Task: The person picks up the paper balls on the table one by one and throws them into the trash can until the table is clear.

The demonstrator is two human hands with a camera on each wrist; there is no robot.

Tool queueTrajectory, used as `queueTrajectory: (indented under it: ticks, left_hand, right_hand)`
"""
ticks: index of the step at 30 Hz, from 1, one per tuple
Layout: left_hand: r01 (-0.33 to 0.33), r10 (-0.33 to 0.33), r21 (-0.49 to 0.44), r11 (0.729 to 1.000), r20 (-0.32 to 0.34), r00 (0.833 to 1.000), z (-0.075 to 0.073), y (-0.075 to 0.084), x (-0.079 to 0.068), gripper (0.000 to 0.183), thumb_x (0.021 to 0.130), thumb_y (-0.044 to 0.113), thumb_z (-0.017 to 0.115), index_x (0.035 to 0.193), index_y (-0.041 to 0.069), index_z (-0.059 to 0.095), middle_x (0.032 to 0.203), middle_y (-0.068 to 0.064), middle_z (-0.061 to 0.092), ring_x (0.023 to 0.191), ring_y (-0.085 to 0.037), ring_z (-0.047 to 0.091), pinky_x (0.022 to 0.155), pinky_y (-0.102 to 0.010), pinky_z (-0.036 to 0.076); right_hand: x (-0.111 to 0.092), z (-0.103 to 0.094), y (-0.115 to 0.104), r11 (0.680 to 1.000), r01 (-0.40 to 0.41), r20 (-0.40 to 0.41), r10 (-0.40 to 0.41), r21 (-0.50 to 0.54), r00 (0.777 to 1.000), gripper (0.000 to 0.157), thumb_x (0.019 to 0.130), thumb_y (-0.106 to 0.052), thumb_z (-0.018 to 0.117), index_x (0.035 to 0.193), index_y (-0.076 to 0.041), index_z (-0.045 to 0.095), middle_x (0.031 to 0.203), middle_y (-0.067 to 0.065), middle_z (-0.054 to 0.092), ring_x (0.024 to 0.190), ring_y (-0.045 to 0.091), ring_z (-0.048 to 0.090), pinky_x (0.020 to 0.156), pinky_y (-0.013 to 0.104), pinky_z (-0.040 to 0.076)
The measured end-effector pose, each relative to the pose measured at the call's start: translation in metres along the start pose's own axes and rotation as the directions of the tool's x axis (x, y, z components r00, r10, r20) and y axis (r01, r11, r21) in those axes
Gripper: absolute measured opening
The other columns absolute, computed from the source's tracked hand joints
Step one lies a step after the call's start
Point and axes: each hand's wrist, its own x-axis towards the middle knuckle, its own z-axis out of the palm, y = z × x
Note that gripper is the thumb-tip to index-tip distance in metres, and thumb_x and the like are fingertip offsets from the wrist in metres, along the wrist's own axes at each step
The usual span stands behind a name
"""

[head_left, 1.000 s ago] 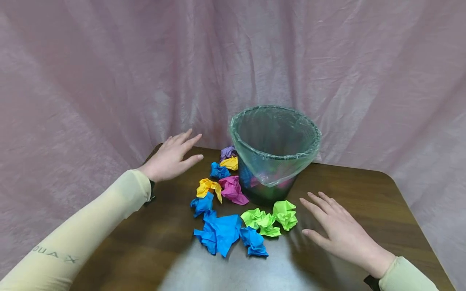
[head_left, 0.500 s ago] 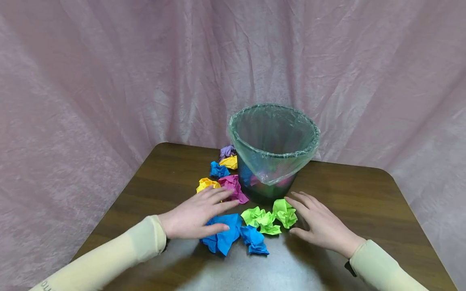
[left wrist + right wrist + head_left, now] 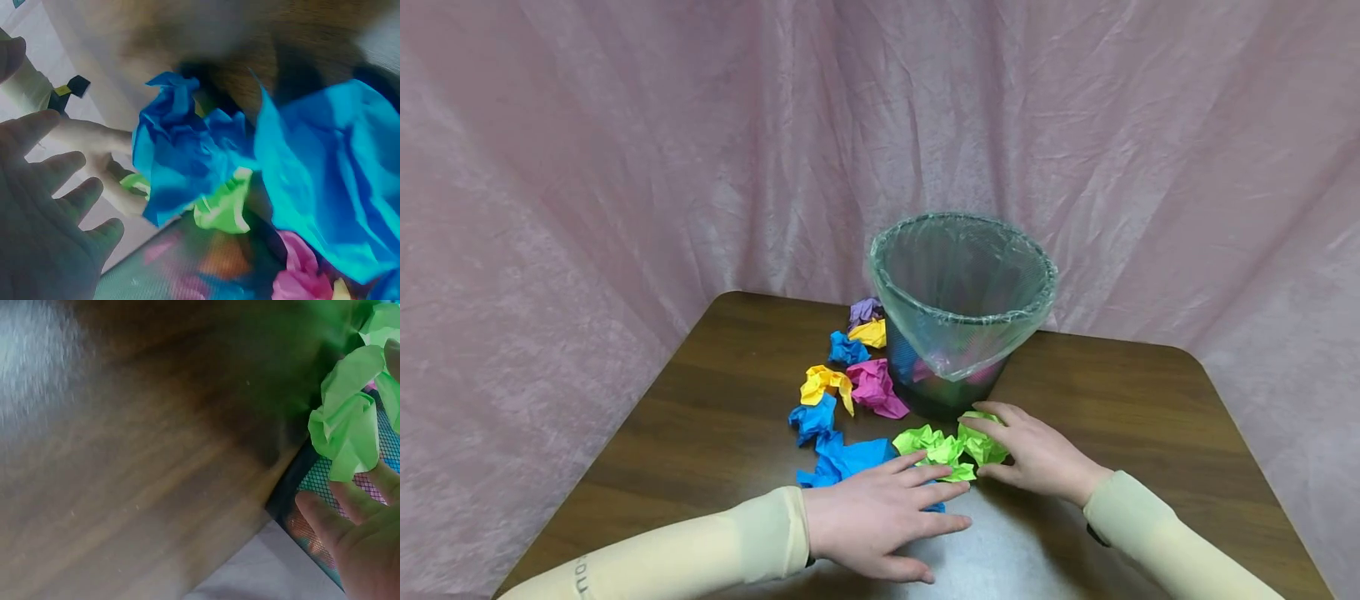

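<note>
In the head view my left hand (image 3: 880,521) stretches palm down over the near crumpled papers, fingers spread. It hides most of a small blue crumpled paper (image 3: 936,507) and partly covers the larger blue one (image 3: 857,457). The left wrist view shows that small blue paper (image 3: 178,147) apart from the fingertips (image 3: 94,187). My right hand (image 3: 1043,454) reaches around a light green paper ball (image 3: 985,443), thumb on the near side. In the right wrist view a fingertip meets this green ball's edge (image 3: 350,431). A second green crumpled paper (image 3: 936,446) lies to its left.
A mesh wastebasket (image 3: 951,392) with a clear liner stands behind the green papers, coloured paper showing inside. Along its left lie pink (image 3: 877,389), yellow (image 3: 826,386), blue (image 3: 814,419) and purple (image 3: 865,312) crumpled papers on the wooden table (image 3: 722,383). A pink curtain (image 3: 760,150) hangs behind.
My left hand has swung from the table's far left side toward me and rightward, over the blue papers. The right hand has moved left onto the green ball. The papers lie nearly as before.
</note>
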Motion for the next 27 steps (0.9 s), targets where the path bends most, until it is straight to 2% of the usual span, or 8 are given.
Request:
queueTrajectory:
  ticks: [7,12,15,20,27]
  left_hand:
    - [-0.01,0.012,-0.053,0.999,0.042,0.999,0.007,0.001,0.019,0.067,0.103,0.064,0.037,0.162,0.032,0.031,0.17,0.006,0.012,0.156,-0.013,0.002,0.125,-0.044,0.005]
    - [-0.019,0.02,-0.021,1.0,0.041,0.999,0.009,0.003,0.03,0.068,0.103,0.065,0.037,0.162,0.032,0.032,0.17,0.006,0.016,0.156,-0.013,0.005,0.125,-0.045,0.006]
    - [-0.022,0.022,0.001,1.0,0.044,0.999,0.011,0.004,0.035,0.068,0.103,0.066,0.037,0.161,0.032,0.033,0.169,0.005,0.018,0.156,-0.015,0.008,0.125,-0.046,0.007]
    - [-0.029,0.029,0.003,1.0,0.055,0.998,0.014,0.005,0.042,0.067,0.102,0.065,0.04,0.16,0.032,0.035,0.168,0.004,0.024,0.156,-0.016,0.011,0.125,-0.046,0.008]
    - [-0.055,0.054,0.029,0.998,0.054,0.997,0.017,0.01,0.054,0.066,0.102,0.064,0.043,0.16,0.032,0.037,0.166,0.003,0.029,0.155,-0.015,0.016,0.125,-0.045,0.013]
  right_hand:
    - [-0.003,0.001,0.003,1.0,-0.005,0.008,0.005,-0.028,1.0,0.067,0.086,-0.031,0.083,0.147,-0.026,0.056,0.143,0.013,0.05,0.125,0.03,0.056,0.088,0.045,0.056]
    - [-0.012,-0.005,0.007,0.997,-0.047,0.055,0.05,-0.062,0.997,0.064,0.084,-0.023,0.08,0.144,-0.027,0.06,0.141,0.015,0.05,0.115,0.028,0.061,0.075,0.04,0.057]
    - [-0.02,-0.009,0.01,0.993,-0.074,0.088,0.083,-0.092,0.993,0.063,0.083,-0.02,0.077,0.143,-0.028,0.062,0.142,0.016,0.05,0.116,0.031,0.06,0.071,0.038,0.056]
    - [-0.032,-0.013,0.012,0.99,-0.104,0.116,0.114,-0.091,0.987,0.062,0.082,-0.015,0.075,0.141,-0.029,0.064,0.147,0.017,0.048,0.126,0.037,0.054,0.075,0.043,0.056]
    - [-0.043,-0.015,0.011,0.991,-0.108,0.143,0.118,-0.076,0.983,0.053,0.079,-0.006,0.078,0.13,-0.021,0.072,0.139,0.018,0.052,0.116,0.038,0.059,0.081,0.047,0.056]
